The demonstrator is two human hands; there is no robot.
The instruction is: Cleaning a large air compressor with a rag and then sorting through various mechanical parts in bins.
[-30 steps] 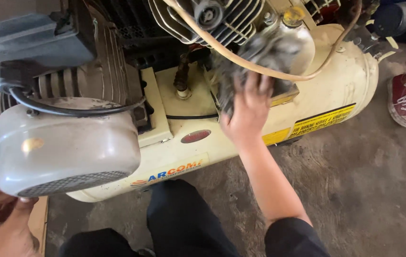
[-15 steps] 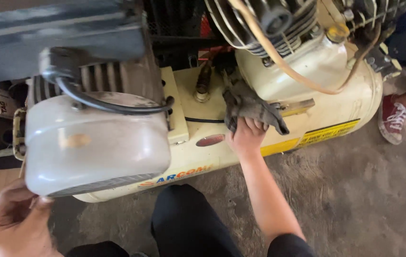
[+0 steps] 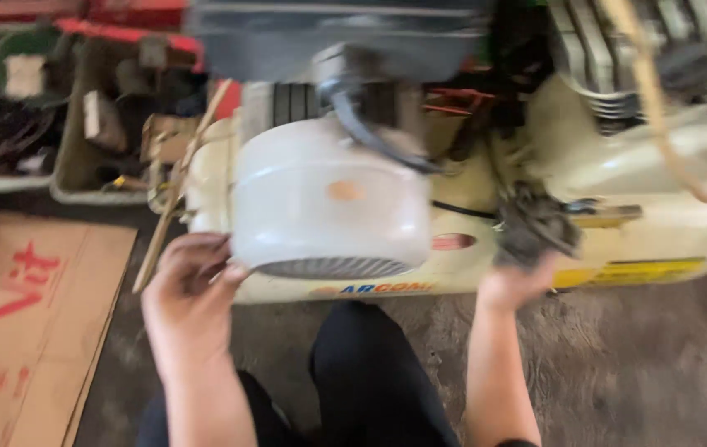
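**Two hands on a cream air compressor, a dark rag at work on its side**

The person crouches on the floor in front of a cream air compressor point(image 3: 635, 223). The right hand point(image 3: 512, 285) is clenched on a dark rag point(image 3: 536, 228) and presses it against the tank just below the finned cylinder head point(image 3: 618, 58). A yellow label strip point(image 3: 643, 271) runs along the tank just right of that hand.

The left hand point(image 3: 192, 285) is at the other end of the machine, its fingers curled by the lower edge of the pale rounded motor cover point(image 3: 329, 207). The picture is blurred, so I cannot tell whether it grips the cover's rim or only rests against it. A thin wooden stick point(image 3: 175, 199) leans just above that hand. Further left of it, a flat sheet of cardboard point(image 3: 31, 306) lies on the floor, and grey trays of parts point(image 3: 80, 178) stand beyond. A black cable point(image 3: 362, 132) loops over the cover, between the two hands.

To wipe well here, it seems wise to keep the rag bunched tight so no loose end catches on the fittings beside the right hand, and to let the left hand steady the machine while the right hand presses. Short strokes along the curve of the tank should lift the grime better than long ones.
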